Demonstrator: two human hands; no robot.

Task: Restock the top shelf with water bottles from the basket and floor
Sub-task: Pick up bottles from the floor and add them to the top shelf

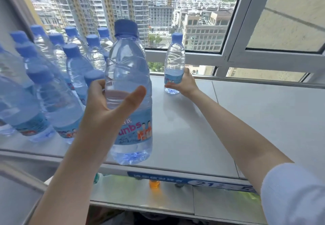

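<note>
Behind everything a high window (228,31), with the grey top shelf (193,119) in front. Round the near bottle (128,63), the left hand (103,108) at mid-body, thumb across the front, grip closed. Right of and behind the near bottle, the right hand (186,84) clasped low on the far bottle (175,57), by the window rail. Near bottle's base right at the shelf's front lip (184,171); cannot tell if seated. Risk: letting go there and tipping it forward off the lip. Just left of the near bottle, a packed cluster (58,84): one nudge, dominoes. Open room right of and behind the near bottle, plenty for sliding inward.
</note>
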